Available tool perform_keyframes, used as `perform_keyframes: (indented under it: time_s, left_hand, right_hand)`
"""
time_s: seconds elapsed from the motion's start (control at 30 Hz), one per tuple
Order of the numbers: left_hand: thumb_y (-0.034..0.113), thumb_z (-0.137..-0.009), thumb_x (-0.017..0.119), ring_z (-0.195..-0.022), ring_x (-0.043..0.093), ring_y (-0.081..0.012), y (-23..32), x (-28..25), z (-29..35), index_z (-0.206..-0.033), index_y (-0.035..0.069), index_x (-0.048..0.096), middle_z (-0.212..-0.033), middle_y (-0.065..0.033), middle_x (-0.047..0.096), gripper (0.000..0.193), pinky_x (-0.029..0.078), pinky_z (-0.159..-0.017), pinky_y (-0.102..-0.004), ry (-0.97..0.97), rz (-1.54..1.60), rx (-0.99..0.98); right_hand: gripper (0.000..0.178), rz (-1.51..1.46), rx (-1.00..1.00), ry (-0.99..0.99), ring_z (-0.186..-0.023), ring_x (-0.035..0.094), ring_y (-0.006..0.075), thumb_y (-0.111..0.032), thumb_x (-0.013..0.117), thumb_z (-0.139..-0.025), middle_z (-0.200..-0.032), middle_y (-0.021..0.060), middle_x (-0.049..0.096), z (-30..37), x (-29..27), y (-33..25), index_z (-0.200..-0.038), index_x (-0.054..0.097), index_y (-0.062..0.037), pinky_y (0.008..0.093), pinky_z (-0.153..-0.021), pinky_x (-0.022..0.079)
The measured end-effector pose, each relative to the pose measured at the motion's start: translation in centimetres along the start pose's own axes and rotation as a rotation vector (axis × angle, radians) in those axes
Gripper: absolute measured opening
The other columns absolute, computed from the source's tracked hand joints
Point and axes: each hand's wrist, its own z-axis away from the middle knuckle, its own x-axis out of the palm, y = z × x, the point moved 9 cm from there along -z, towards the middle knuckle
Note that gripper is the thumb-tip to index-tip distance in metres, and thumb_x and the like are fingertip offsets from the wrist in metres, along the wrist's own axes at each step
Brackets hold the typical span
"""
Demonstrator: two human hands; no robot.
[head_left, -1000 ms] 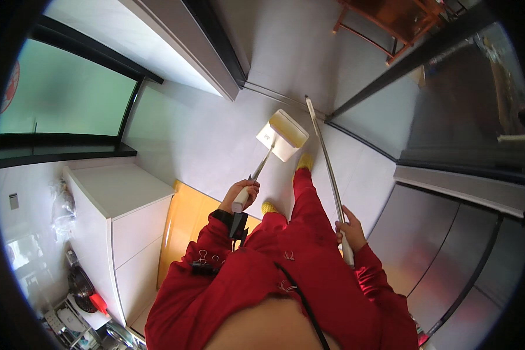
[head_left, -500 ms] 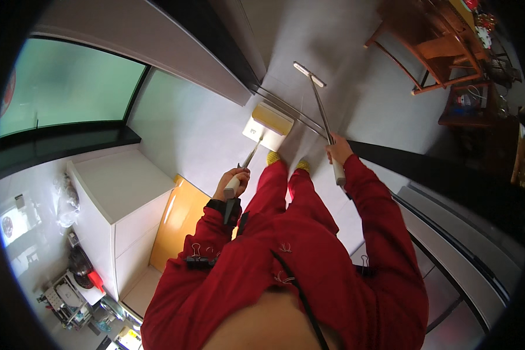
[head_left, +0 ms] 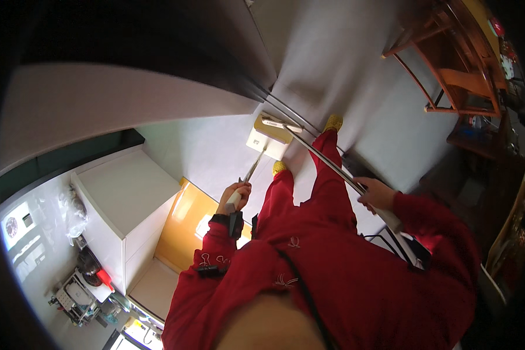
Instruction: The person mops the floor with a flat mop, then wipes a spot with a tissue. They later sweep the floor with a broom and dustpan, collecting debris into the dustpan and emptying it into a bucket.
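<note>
My left hand (head_left: 234,196) grips the handle of a cream dustpan (head_left: 269,139) whose pan rests low near the pale floor, next to the sliding door track. My right hand (head_left: 377,194) is closed around the long metal pole of a broom (head_left: 324,161). The broom's flat head lies right at the dustpan's far edge. Both sleeves and trousers are red, and my yellow slippers (head_left: 333,122) stand on either side of the pole.
A white cabinet (head_left: 125,198) stands to my left beside an orange panel (head_left: 186,224). Cluttered items sit at the lower left. A wooden chair (head_left: 455,64) and dark furniture are at the right. The door track (head_left: 286,108) runs ahead.
The view has swung left and down. The dustpan and broom head have come together at the door track, and my right arm has reached further along the pole.
</note>
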Motion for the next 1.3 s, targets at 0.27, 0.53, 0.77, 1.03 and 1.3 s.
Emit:
perform_keyframes:
  time_s: [0.27, 0.53, 0.77, 1.03, 1.3]
  left_hand:
    - [0.001, -0.085, 0.040, -0.056, 0.042, -0.0115, -4.9, 4.8, -2.6, -0.095, -0.008, 0.041, -0.086, -0.0106, 0.044, 0.013, 0.040, -0.045, -0.0202, -0.047, 0.200, 0.132]
    - [0.000, -0.084, 0.041, -0.057, 0.042, -0.0120, -8.6, 7.4, -6.3, -0.098, -0.005, 0.041, -0.085, -0.0098, 0.043, 0.015, 0.041, -0.046, -0.0221, -0.183, 0.475, 0.153]
    - [-0.001, -0.084, 0.041, -0.055, 0.042, -0.0129, -7.2, 6.8, -6.9, -0.099, -0.003, 0.039, -0.085, -0.0091, 0.043, 0.015, 0.042, -0.048, -0.0227, -0.257, 0.484, 0.162]
    - [-0.003, -0.083, 0.040, -0.057, 0.044, -0.0130, -8.5, 6.7, -8.5, -0.101, -0.005, 0.042, -0.092, -0.0127, 0.044, 0.019, 0.043, -0.049, -0.0221, -0.319, 0.517, 0.288]
    - [0.000, -0.084, 0.041, -0.059, 0.044, -0.0125, -15.8, 13.3, -10.9, -0.098, -0.005, 0.042, -0.086, -0.0096, 0.045, 0.014, 0.042, -0.051, -0.0226, -0.526, 0.821, 0.325]
  right_hand:
    - [0.065, 0.282, -0.141, 0.112, -0.085, 0.060, 0.0310, -0.009, 0.056, -0.071, -0.096, 0.0226, 0.060, -1.7, -13.3, -2.5, -0.131, 0.032, -0.0022, 0.0359, -0.074, 0.048]
    - [0.057, 0.526, -0.378, 0.148, -0.109, 0.050, 0.0323, -0.019, 0.054, -0.076, -0.117, 0.0228, 0.051, -11.8, -18.1, -6.1, -0.129, 0.037, -0.0043, 0.0348, -0.091, 0.040]
    - [0.055, 0.647, -0.333, 0.145, -0.101, 0.053, 0.0347, -0.009, 0.047, -0.075, -0.109, 0.0243, 0.054, -10.2, -20.8, -7.7, -0.129, 0.038, -0.0109, 0.0380, -0.086, 0.043]
    - [0.046, 0.725, -0.611, -0.049, -0.091, 0.054, 0.0412, -0.007, 0.046, -0.071, -0.096, 0.0266, 0.056, -9.7, -25.1, -18.1, -0.117, 0.045, -0.0030, 0.0434, -0.077, 0.044]
    - [0.065, 1.011, -0.261, -0.212, -0.042, 0.053, 0.0188, -0.001, 0.050, -0.071, -0.062, 0.0131, 0.056, -16.1, -29.5, -27.2, -0.133, 0.033, -0.0078, 0.0337, -0.042, 0.046]
